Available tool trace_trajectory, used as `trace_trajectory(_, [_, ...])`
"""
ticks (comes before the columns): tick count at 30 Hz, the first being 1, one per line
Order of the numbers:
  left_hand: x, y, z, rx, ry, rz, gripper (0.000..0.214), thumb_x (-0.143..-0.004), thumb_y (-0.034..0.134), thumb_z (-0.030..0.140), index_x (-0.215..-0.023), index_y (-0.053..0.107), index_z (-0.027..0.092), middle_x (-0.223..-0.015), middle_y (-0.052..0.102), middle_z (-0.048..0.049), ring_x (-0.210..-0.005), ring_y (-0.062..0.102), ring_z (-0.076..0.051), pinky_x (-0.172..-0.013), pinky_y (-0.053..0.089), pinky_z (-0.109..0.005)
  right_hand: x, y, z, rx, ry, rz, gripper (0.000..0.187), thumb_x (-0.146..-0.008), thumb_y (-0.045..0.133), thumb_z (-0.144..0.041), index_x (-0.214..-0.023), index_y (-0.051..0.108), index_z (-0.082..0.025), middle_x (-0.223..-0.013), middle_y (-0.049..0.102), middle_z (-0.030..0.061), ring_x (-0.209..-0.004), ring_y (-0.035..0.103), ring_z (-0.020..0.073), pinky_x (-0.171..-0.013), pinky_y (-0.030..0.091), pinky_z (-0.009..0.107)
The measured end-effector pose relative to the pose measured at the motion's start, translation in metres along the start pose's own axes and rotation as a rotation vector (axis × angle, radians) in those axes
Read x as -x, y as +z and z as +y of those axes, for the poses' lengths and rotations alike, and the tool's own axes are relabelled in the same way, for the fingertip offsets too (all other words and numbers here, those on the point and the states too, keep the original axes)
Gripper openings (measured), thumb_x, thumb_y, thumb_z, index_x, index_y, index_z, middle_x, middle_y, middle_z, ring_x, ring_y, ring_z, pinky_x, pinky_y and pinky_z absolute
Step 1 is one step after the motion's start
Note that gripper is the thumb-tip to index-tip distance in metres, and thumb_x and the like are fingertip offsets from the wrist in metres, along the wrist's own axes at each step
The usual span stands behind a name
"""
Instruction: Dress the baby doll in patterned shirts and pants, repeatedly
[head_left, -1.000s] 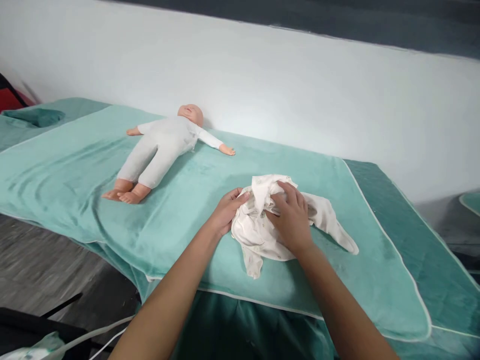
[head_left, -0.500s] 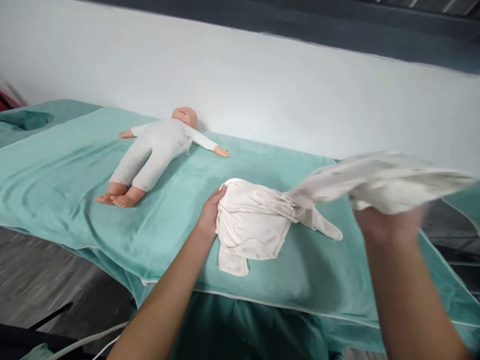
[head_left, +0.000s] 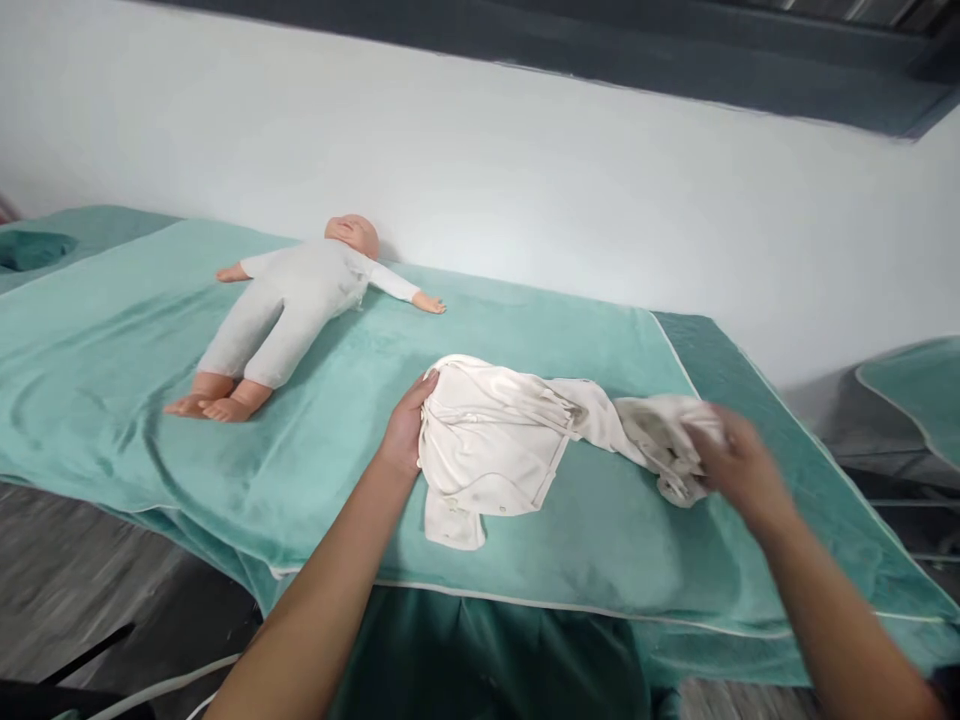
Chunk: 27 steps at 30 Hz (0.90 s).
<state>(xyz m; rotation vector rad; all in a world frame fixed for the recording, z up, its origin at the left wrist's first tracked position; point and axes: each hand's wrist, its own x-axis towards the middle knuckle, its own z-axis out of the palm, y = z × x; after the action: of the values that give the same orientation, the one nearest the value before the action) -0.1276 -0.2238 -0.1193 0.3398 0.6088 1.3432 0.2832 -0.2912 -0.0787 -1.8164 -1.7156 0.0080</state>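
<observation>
A cream baby garment (head_left: 495,440) lies crumpled on the teal blanket (head_left: 360,380) near the bed's front edge. My left hand (head_left: 405,430) holds its left edge, fingers tucked under the cloth. My right hand (head_left: 739,460), blurred by motion, grips the garment's far right end (head_left: 664,430) low over the blanket. A baby doll (head_left: 289,305) in a white suit lies on its back at the back left, arms spread, well away from both hands.
A white wall runs behind the bed. A darker teal sheet (head_left: 720,370) shows at the right of the blanket. Another teal-covered bed (head_left: 915,390) stands at the far right. White cables (head_left: 165,685) hang at the lower left over a grey floor.
My right hand flung one end of the garment up and out to the right, then brought it down onto the blanket. The garment went from a bundle to spread out. My left hand stayed on its edge.
</observation>
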Motion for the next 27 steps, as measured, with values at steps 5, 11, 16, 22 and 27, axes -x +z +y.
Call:
trace_trajectory(5, [0.003,0.003,0.001,-0.001,-0.028,-0.013,0.030,-0.074,0.084,0.029,-0.097,0.071,0.015,-0.095,0.080,-0.0067,-0.100,0.076,-0.028,-0.094,0.058,-0.038,0.006,0.045,-0.010,0.354,0.044,-0.035,0.044,-0.091,0.050,-0.045,-0.127,0.065,-0.023,-0.136,0.065,0.0161,-0.122,0.061,0.0395,-0.102,0.045,0.061])
trace_trajectory(11, [0.002,0.002,0.001,-0.018,-0.039,0.028,0.033,-0.074,0.083,0.030,-0.102,0.073,0.015,-0.096,0.080,-0.0068,-0.099,0.077,-0.028,-0.093,0.059,-0.039,0.009,0.030,-0.008,0.428,-0.004,-0.183,0.070,-0.083,0.061,-0.067,-0.139,0.057,-0.025,-0.136,0.062,0.0174,-0.115,0.063,0.0406,-0.089,0.052,0.054])
trace_trajectory(16, [0.004,0.002,0.001,-0.038,-0.026,0.053,0.037,-0.076,0.081,0.034,-0.108,0.075,0.017,-0.097,0.080,-0.0073,-0.101,0.076,-0.032,-0.090,0.061,-0.042,0.005,0.029,-0.004,0.256,0.016,-0.116,0.051,-0.085,0.059,-0.049,-0.129,0.064,-0.023,-0.123,0.067,0.0158,-0.109,0.065,0.0353,-0.092,0.052,0.051])
trace_trajectory(22, [0.006,-0.001,0.003,-0.022,-0.022,0.054,0.041,-0.078,0.079,0.045,-0.108,0.076,0.018,-0.095,0.080,-0.0077,-0.101,0.075,-0.032,-0.089,0.061,-0.043,-0.002,0.000,0.010,0.121,0.150,0.130,0.046,-0.081,0.059,-0.041,-0.121,0.067,-0.020,-0.123,0.069,0.0193,-0.118,0.062,0.0379,-0.101,0.049,0.052])
trace_trajectory(27, [0.006,0.000,0.003,-0.008,-0.031,0.054,0.035,-0.077,0.080,0.042,-0.103,0.075,0.018,-0.093,0.080,-0.0062,-0.098,0.075,-0.030,-0.090,0.060,-0.041,0.011,-0.002,0.025,0.336,0.134,-0.056,0.050,-0.086,0.053,-0.052,-0.127,0.065,-0.025,-0.120,0.066,0.0220,-0.112,0.062,0.0462,-0.088,0.051,0.062])
